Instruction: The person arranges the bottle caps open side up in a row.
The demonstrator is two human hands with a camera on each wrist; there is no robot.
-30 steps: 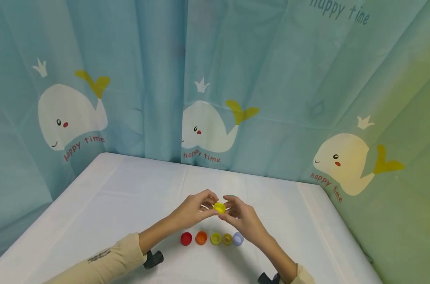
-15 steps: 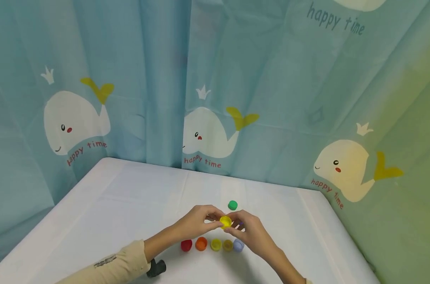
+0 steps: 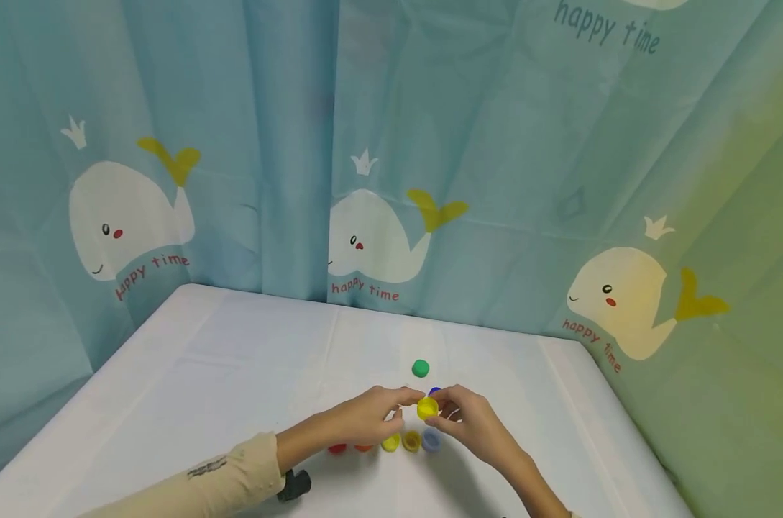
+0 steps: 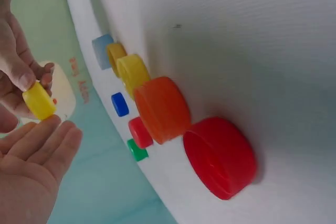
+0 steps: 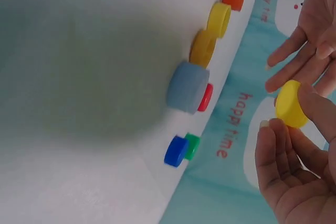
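My right hand (image 3: pixel 475 424) pinches a yellow bottle cap (image 3: pixel 427 409) between thumb and fingers, held up over the table with its hollow side showing in the head view. Beside it is my left hand (image 3: pixel 365 417), its fingers extended and fingertips right at the cap's edge; in the left wrist view its palm (image 4: pixel 26 187) faces up with the fingers straight. Below the hands stands a row of caps: red (image 4: pixel 220 158), orange (image 4: pixel 161 109), yellow (image 3: pixel 390 442), darker yellow (image 3: pixel 411 441) and pale blue (image 3: pixel 431 440). The left forearm and hand partly hide the red and orange ones in the head view.
Behind the row lie a green cap (image 3: pixel 420 368), a blue cap (image 3: pixel 435 391) and a smaller red cap (image 4: pixel 140 132), which the hands hide in the head view. A white cloth covers the table (image 3: pixel 255 345). A whale-print curtain (image 3: pixel 287 158) hangs behind it.
The yellow cap, at first between both hands, has moved right and down in the head view. My left hand's thumb has come away from it, leaving the cap in my right hand.
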